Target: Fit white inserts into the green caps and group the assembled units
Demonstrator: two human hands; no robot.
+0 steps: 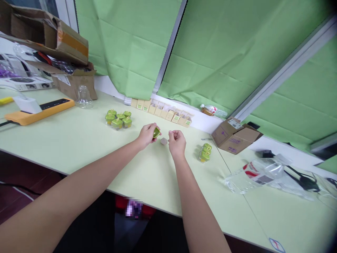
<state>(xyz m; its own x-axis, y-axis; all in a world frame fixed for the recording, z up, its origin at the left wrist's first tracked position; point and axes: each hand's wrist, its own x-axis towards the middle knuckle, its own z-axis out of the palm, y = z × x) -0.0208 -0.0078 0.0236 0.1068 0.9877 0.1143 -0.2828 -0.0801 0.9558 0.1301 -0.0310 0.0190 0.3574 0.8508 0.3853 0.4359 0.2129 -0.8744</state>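
Note:
My left hand [146,136] is closed around a small green lid [156,132], whose hollow inside faces up and toward the right. To its right, my right hand [177,143] has thumb and fingers pinched together; what they hold, if anything, is too small to name. Between the hands, a small pinkish-beige piece [163,141] lies on the table or just above it; I cannot tell which. Beyond my left hand stands a cluster of several small clear jars with green lids [117,123] and pale loops. A smaller group of similar green-lidded jars [206,152] is right of my right hand.
Small open cardboard boxes [158,110] line the table's back edge. A brown carton [235,136] and a large clear plastic bottle [259,174] lie at right. At left are an orange power strip [39,111], a clear plastic dome [83,97] and stacked cartons [72,44].

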